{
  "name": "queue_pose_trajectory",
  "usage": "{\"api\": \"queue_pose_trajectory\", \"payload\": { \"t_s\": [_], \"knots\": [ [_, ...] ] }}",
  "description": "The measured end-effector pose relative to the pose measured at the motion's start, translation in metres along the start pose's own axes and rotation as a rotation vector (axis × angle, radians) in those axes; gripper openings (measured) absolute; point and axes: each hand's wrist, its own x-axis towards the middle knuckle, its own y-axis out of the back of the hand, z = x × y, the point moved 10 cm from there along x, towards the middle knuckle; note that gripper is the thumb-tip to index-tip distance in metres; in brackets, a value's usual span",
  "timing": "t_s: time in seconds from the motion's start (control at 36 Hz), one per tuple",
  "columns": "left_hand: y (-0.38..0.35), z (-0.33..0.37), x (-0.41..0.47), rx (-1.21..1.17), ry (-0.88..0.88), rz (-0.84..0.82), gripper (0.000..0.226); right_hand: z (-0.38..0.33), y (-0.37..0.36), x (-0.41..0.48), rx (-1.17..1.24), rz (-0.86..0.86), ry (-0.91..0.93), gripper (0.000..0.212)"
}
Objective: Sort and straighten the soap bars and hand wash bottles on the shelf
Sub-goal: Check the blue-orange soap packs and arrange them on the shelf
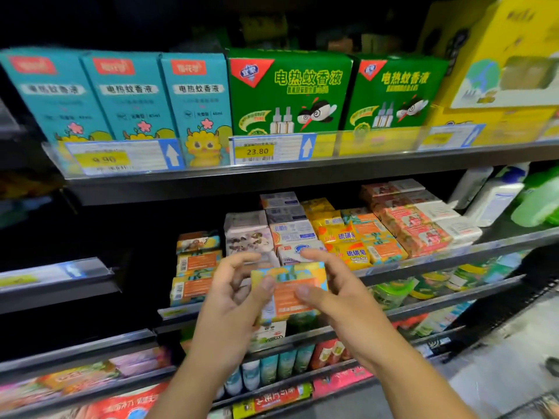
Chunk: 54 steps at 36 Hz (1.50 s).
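Soap bar [290,282], orange-labelled, held just in front of shelf [453,257] rail, between both hands. Fingers of left hand [233,300] and right hand [335,291] partly curled, thumbs pinching its face. Step: sorting. Next move, judged: seat it squarely on matching stack [196,276] at left. Legible: yellow packs [348,246] "硫磺皂"; price tag [257,151] "23.80".

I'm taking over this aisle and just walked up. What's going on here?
A person holds one orange and yellow soap bar in front of the soap shelf, gripped by the left hand and the right hand, thumbs on its face. It is not yet on the shelf. At the shelf's left end similar bars are stacked, other soaps lie in rows beside them, and white bottles stand at the far right.
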Motion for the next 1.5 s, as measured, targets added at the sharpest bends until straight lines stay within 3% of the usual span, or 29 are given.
{"api": "queue_pose_trajectory", "payload": {
  "t_s": [0.06, 0.11, 0.17, 0.22, 0.25, 0.33, 0.44, 0.5, 0.58, 0.67, 0.78, 0.86, 0.94, 1.03, 1.08, 1.14, 1.22, 1.33, 1.44, 1.5],
  "knots": [
    [-0.004, -0.002, -0.002, 0.028, -0.022, -0.127, 0.034, -0.004, 0.0, -0.002, 0.009, 0.04, 0.016, 0.039],
    [-0.013, -0.01, -0.007, 0.051, 0.013, -0.348, 0.048, -0.002, -0.002, -0.004, 0.135, 0.052, -0.027, 0.024],
    [-0.014, -0.016, -0.013, 0.197, -0.006, -0.463, 0.063, 0.003, -0.007, -0.007, 0.278, 0.016, -0.097, 0.012],
    [-0.003, -0.012, -0.006, 0.33, -0.093, -0.388, 0.064, 0.007, -0.019, -0.009, 0.426, -0.09, -0.157, 0.015],
    [0.004, -0.007, -0.002, 0.331, -0.132, -0.317, 0.061, 0.007, -0.025, -0.01, 0.486, -0.153, -0.171, 0.028],
    [0.019, -0.002, 0.003, 0.186, -0.184, -0.165, 0.053, 0.01, -0.036, -0.013, 0.425, -0.258, -0.171, 0.054],
    [0.018, -0.004, -0.001, -0.103, -0.07, -0.086, 0.049, 0.01, -0.032, -0.008, 0.056, -0.185, -0.092, 0.034],
    [0.015, -0.007, -0.003, -0.15, -0.01, -0.054, 0.037, 0.005, -0.029, -0.006, -0.006, -0.125, -0.055, 0.032],
    [0.013, -0.007, -0.006, -0.07, -0.022, -0.065, 0.045, 0.003, -0.026, -0.006, 0.072, -0.041, -0.062, 0.039],
    [0.005, -0.018, -0.013, -0.084, 0.041, -0.233, 0.051, 0.002, -0.017, -0.006, 0.11, 0.057, -0.044, 0.035],
    [0.005, -0.022, -0.019, 0.005, 0.034, -0.372, 0.069, 0.008, -0.02, -0.008, 0.225, 0.044, -0.098, 0.014],
    [0.018, -0.013, -0.014, 0.038, -0.088, -0.249, 0.063, 0.014, -0.033, -0.01, 0.345, -0.072, -0.16, 0.016],
    [0.032, -0.009, -0.012, -0.032, -0.129, -0.083, 0.064, 0.013, -0.043, -0.012, 0.407, -0.235, -0.156, 0.05],
    [0.042, -0.012, -0.013, -0.096, -0.073, 0.043, 0.086, 0.016, -0.04, -0.005, 0.114, -0.226, -0.1, 0.05],
    [0.043, -0.015, -0.013, -0.138, -0.036, 0.084, 0.088, 0.015, -0.038, 0.0, -0.018, -0.179, -0.061, 0.044],
    [0.042, -0.017, -0.014, -0.221, -0.006, 0.113, 0.078, 0.015, -0.037, 0.002, -0.015, -0.149, -0.053, 0.042],
    [0.04, -0.017, -0.015, -0.254, 0.021, 0.137, 0.037, 0.013, -0.036, 0.002, 0.04, -0.112, -0.038, 0.04],
    [0.033, -0.019, -0.019, -0.137, 0.005, 0.055, 0.032, 0.008, -0.03, 0.003, 0.042, -0.043, -0.048, 0.034],
    [0.026, -0.025, -0.019, -0.068, -0.018, -0.132, 0.08, 0.008, -0.026, 0.003, 0.163, -0.026, -0.092, 0.014],
    [0.027, -0.018, -0.019, 0.11, -0.093, -0.159, 0.086, 0.012, -0.027, 0.003, 0.25, -0.047, -0.139, 0.012]
  ]
}}
